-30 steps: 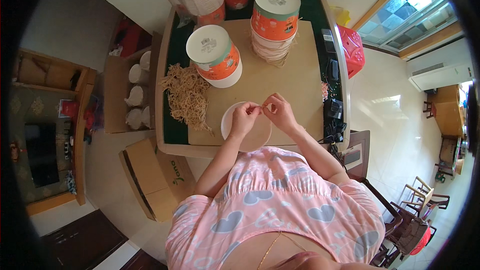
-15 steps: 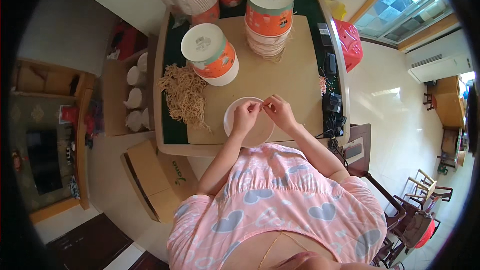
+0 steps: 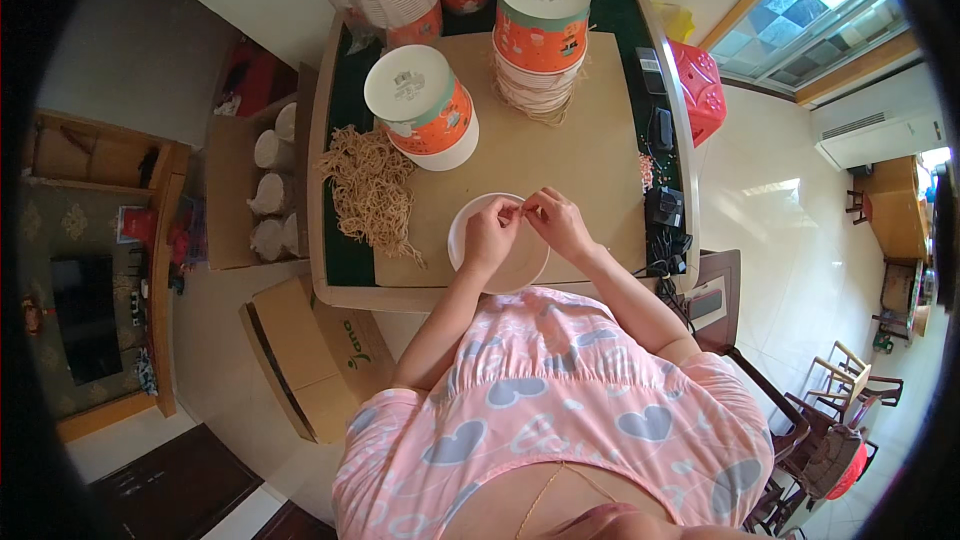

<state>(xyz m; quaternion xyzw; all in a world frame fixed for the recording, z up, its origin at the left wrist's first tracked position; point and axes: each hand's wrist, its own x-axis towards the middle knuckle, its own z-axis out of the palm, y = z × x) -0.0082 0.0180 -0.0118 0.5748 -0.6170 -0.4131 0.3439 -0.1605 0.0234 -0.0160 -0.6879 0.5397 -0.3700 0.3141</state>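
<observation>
— Nearby, over the white bowl (image 3: 497, 270) at the counter (image 3: 590, 170) edge?
— Left hand (image 3: 490, 237), right hand (image 3: 556, 223): each grip pinched on a thin strand (image 3: 521, 204).
— Beyond?
— Tan strand pile (image 3: 372, 188), then orange cup stacks (image 3: 425, 108).

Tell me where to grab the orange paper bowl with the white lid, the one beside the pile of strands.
Take the orange paper bowl by its side wall just under the white lid, coming from the near right, where bare board lies. It stands upright and widens toward the top, so the lid's rim stops slipping; the pile of strands crowds its left.
</observation>
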